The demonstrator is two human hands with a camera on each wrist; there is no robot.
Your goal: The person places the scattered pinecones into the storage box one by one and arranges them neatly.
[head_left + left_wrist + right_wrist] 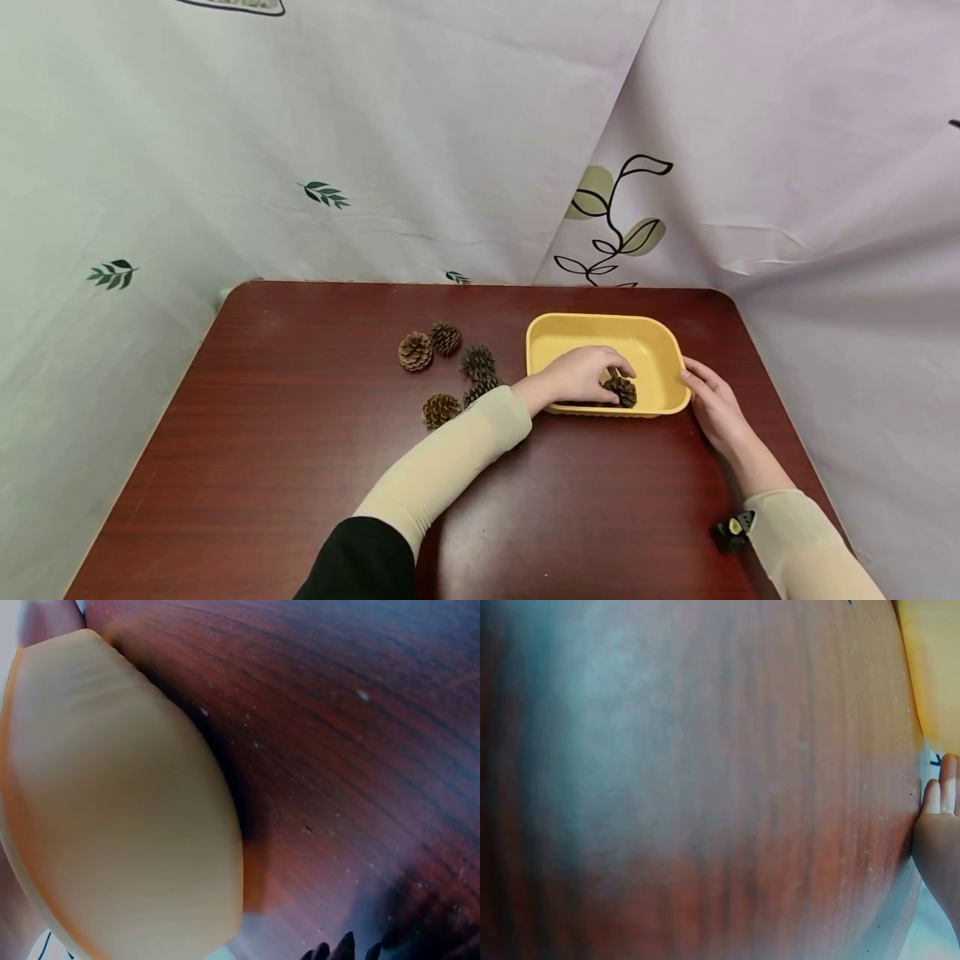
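Inside the yellow tray [652, 342], near its front wall, lies a brown pine cone [624, 392]. My left hand [581, 375] reaches over the tray's front left and holds this pine cone between thumb and curled fingers. At the tray's right end, my right hand [718, 410] touches the rim with its fingertips, the fingers fairly straight. The right wrist view shows those fingers [947, 791] just below the tray's yellow wall [937, 675]. Only the cream sleeve [127, 795] fills much of the left wrist view, where the held cone is hidden.
Several pine cones lie on the dark red table [300, 467] left of the tray, among them one at the far left [416, 352] and one nearer [441, 410]. The left forearm passes close by them. A patterned cloth [450, 150] hangs behind the table.
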